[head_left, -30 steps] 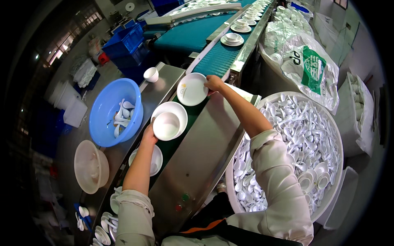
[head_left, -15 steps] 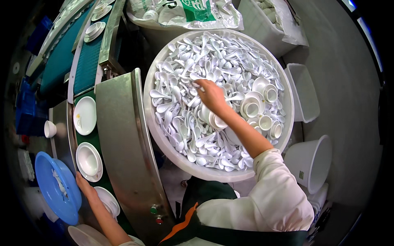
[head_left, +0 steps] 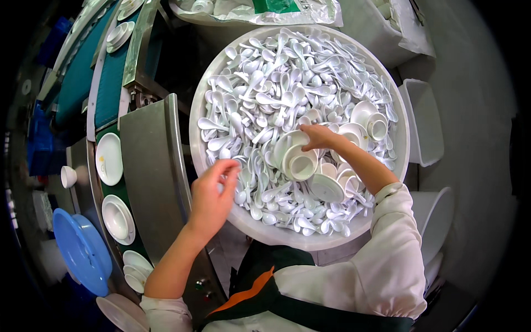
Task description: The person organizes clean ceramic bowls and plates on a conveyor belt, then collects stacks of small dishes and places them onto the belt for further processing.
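Observation:
A big round white tub (head_left: 194, 130) is heaped with white soup spoons (head_left: 265, 83), with several small white cups and saucers lying among them on its right side. My right hand (head_left: 319, 136) reaches into the middle of the tub and grips the rim of a tilted small white plate (head_left: 283, 148). A white cup (head_left: 301, 164) sits right beside that plate. My left hand (head_left: 213, 195) hovers over the tub's near-left rim with bent, spread fingers just above the spoons. I see nothing in it.
Left of the tub a steel cover (head_left: 148, 166) borders a green conveyor carrying a white plate (head_left: 109, 159) and a bowl on a plate (head_left: 117, 219). A blue basin (head_left: 82, 252) stands at the lower left. A white bin (head_left: 425, 122) and a plastic bag (head_left: 249, 10) flank the tub.
My left hand has come over from the conveyor to the tub's rim. My right hand moved from the loose spoons to the dishes and took hold of the small plate.

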`<state>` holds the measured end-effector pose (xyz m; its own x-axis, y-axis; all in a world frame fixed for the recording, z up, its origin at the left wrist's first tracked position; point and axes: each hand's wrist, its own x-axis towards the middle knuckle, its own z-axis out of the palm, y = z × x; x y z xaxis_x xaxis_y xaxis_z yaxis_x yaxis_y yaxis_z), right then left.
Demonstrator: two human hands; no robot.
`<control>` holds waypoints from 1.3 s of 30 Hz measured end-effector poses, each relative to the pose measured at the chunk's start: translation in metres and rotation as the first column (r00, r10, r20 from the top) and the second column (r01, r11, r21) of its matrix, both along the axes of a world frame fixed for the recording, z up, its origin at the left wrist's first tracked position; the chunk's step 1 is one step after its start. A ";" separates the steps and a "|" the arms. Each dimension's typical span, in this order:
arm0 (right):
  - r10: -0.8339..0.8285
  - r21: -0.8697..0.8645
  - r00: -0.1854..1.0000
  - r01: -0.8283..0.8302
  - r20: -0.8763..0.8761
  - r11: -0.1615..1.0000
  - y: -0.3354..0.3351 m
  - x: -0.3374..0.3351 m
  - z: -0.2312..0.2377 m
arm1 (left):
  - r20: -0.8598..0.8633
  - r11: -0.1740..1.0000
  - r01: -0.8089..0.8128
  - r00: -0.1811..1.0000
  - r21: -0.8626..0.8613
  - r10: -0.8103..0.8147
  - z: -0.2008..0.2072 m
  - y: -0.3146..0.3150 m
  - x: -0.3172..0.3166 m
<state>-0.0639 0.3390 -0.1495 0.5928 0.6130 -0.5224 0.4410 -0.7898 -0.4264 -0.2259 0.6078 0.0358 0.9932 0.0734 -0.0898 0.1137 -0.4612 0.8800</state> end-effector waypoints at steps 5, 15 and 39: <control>-0.059 0.123 0.998 0.062 -0.028 0.990 -0.003 -0.001 -0.006 | -0.202 0.990 0.089 0.977 0.113 -0.065 -0.182 -0.094 0.058; -0.018 0.256 0.968 0.083 -0.249 0.963 -0.011 0.015 -0.021 | -0.417 0.974 0.013 0.902 -0.226 -0.109 -0.248 -0.112 0.053; -0.077 0.544 0.960 0.217 -0.269 0.810 0.177 0.081 0.227 | -0.179 0.636 -0.222 0.975 -0.739 0.132 0.007 0.039 -0.038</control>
